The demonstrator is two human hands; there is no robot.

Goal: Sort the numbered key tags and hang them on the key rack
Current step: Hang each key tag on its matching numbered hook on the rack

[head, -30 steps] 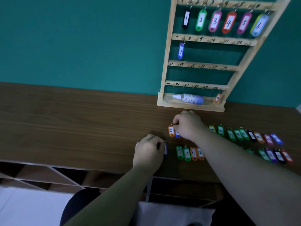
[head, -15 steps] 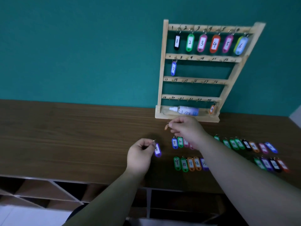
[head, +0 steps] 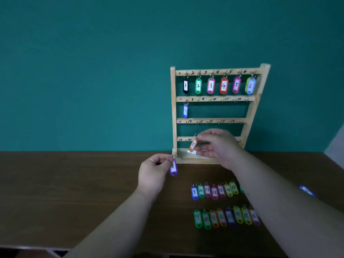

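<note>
Purple tag (head: 173, 167): an oval purple plastic shell with a white paper insert marked 8 by hand and a small metal ring at the top. It hangs nearly upright.
Purple tag, place: in the air above the desk (head: 74, 192), just left of the key rack's base, directly below the left fingertips.
Left hand (head: 154, 172): pinches the purple tag's ring between thumb and forefinger, with the other fingers curled in. The tag dangles at the hand's right edge.
Orange tag (head: 193, 144): the same shape in orange, also marked 8, tilted with its ring uppermost.
Orange tag, place: in front of the rack's lowest rail, by the hooks marked 19 and 20, at the left tip of the right hand.
Right hand (head: 217, 146): pinches the orange tag at its ring end. The hand covers the right part of the lowest rail and most of the tray below it.
Key rack (head: 173, 108): pale wood with four numbered rails, standing at the back of the desk against the teal wall (head: 83, 71).
Hung tags (head: 210, 85): 1 to 6 fill the top rail, and a blue 7 hangs on the first hook of the second rail.
Far row (head: 214, 190): tags 9 to 15 lie side by side on the desk, and the right forearm crosses the row's end.
Near row (head: 223, 217): tags 9 to 16 lie closer to the person, parallel to the far row.
</note>
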